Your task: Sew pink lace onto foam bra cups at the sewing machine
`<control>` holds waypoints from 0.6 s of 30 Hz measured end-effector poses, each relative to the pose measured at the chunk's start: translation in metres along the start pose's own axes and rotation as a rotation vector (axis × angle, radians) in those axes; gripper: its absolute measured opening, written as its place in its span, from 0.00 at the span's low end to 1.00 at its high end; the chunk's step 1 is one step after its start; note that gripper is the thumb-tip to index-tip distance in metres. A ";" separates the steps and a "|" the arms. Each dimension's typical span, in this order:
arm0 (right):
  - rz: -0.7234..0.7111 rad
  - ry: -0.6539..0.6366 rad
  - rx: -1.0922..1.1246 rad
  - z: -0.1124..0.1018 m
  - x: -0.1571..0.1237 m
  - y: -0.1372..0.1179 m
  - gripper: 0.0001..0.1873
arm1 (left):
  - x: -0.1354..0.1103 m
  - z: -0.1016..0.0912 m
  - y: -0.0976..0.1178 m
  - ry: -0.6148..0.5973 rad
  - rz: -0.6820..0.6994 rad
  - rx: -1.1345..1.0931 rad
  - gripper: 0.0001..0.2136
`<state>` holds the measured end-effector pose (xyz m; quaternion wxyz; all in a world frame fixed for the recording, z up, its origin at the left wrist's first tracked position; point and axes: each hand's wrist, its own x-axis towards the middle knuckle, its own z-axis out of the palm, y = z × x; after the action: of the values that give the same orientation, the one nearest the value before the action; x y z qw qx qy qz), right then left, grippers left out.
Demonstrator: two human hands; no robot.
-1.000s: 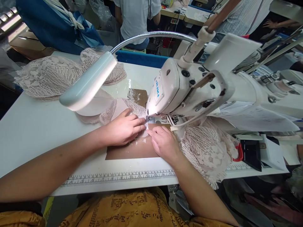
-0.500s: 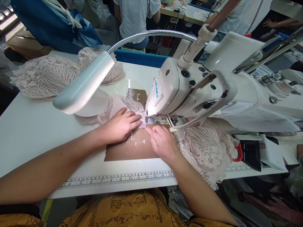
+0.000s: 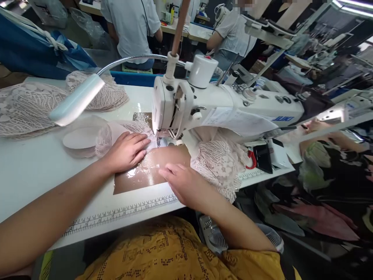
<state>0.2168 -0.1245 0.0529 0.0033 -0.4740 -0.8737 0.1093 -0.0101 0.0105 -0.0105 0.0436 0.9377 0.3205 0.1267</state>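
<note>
My left hand (image 3: pixel 126 151) lies flat, fingers together, on a pale lace piece (image 3: pixel 132 128) just left of the needle area of the white sewing machine (image 3: pixel 204 105). My right hand (image 3: pixel 186 184) hovers open over the brown plate (image 3: pixel 145 175) in front of the machine, fingers stretched out and holding nothing. A heap of finished lace (image 3: pixel 218 163) hangs to the right of the needle, under the machine arm.
Stacks of lace pieces (image 3: pixel 29 109) lie at the back left of the white table (image 3: pixel 26 171). A gooseneck lamp (image 3: pixel 77 100) hangs over them. A ruler strip (image 3: pixel 122 212) runs along the front edge. Red-handled scissors (image 3: pixel 251 160) lie right. Other people sit at benches behind.
My right hand has drawn back from the needle toward the table's front edge and opened. The camera has swung right, showing more of the machine. My left hand stays on the lace.
</note>
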 end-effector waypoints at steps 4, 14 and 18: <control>0.044 -0.042 0.050 0.015 -0.051 -0.003 0.21 | -0.001 0.000 -0.001 -0.020 -0.058 0.037 0.22; 0.511 0.340 -0.312 0.048 -0.093 0.087 0.22 | 0.001 0.001 -0.002 0.014 -0.074 0.099 0.22; 0.539 0.427 -0.329 0.038 -0.090 0.099 0.23 | -0.001 -0.004 -0.004 -0.015 -0.086 0.102 0.20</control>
<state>0.3444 -0.1542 0.0057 0.0804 -0.6932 -0.7030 -0.1367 -0.0140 0.0128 -0.0074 0.0037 0.9249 0.3664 0.1012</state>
